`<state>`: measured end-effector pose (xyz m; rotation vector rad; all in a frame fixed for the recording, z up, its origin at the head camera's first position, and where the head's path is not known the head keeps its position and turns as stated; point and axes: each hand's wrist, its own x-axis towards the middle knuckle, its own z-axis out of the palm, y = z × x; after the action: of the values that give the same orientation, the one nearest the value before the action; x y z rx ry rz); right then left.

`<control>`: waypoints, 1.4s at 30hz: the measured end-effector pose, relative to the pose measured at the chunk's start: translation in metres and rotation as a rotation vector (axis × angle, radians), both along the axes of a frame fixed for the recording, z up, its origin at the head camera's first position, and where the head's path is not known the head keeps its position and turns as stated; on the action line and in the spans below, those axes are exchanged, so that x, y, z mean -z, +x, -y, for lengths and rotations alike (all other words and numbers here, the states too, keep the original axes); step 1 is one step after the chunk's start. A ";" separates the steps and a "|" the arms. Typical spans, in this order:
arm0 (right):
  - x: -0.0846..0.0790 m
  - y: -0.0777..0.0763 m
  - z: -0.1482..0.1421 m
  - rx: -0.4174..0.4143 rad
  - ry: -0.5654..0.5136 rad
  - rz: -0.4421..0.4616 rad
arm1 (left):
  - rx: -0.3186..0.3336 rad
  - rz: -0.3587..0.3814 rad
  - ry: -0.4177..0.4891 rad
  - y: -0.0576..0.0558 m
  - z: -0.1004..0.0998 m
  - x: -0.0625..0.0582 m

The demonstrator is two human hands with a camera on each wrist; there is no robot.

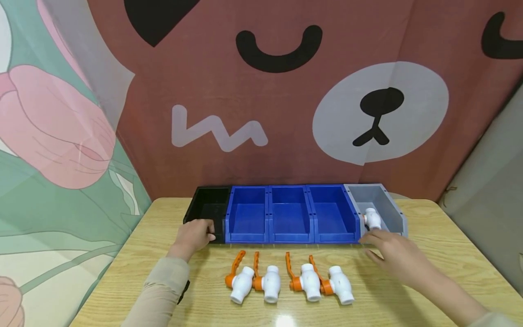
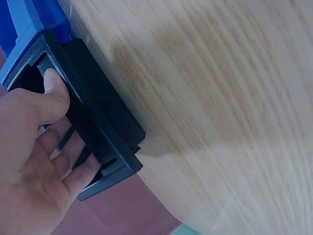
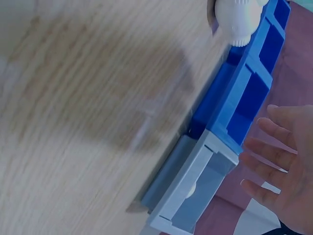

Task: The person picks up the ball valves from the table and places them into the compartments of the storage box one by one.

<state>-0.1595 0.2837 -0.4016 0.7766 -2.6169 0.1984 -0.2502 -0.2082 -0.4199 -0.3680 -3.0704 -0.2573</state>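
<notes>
My left hand grips the front of the black bin at the left end of the row, its thumb at the rim. My right hand is just in front of the grey bin at the right end; its fingers are loosely spread in the right wrist view and hold nothing. Inside the grey bin lies a white ball valve, partly hidden by the front wall. Several white ball valves with orange lever handles, one of them a ball valve near the middle, lie side by side on the table between the hands.
Three blue bins stand between the black and grey ones, joined in one row along the back of the wooden table. Right behind the table hangs a printed cloth with a bear face.
</notes>
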 end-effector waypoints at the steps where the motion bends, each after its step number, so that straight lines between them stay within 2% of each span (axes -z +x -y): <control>1: 0.001 0.001 0.001 -0.001 0.001 -0.005 | 0.001 -0.002 0.000 0.000 0.000 0.000; 14: 0.020 0.016 0.012 -0.048 0.028 -0.082 | 0.002 0.007 -0.023 0.000 -0.001 0.001; 26: 0.025 0.025 0.024 -0.066 0.006 -0.071 | -0.007 0.007 -0.018 -0.001 -0.001 0.001; 29: 0.024 0.028 0.029 -0.068 0.010 -0.052 | -0.007 0.000 -0.012 0.001 -0.001 0.000; 42: 0.022 0.039 0.046 -0.027 0.043 0.150 | 0.008 -0.016 -0.012 0.003 -0.001 -0.001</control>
<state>-0.1206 0.2373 -0.4235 0.8423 -2.7608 0.2161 -0.2476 -0.2075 -0.4187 -0.3818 -3.0565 -0.2359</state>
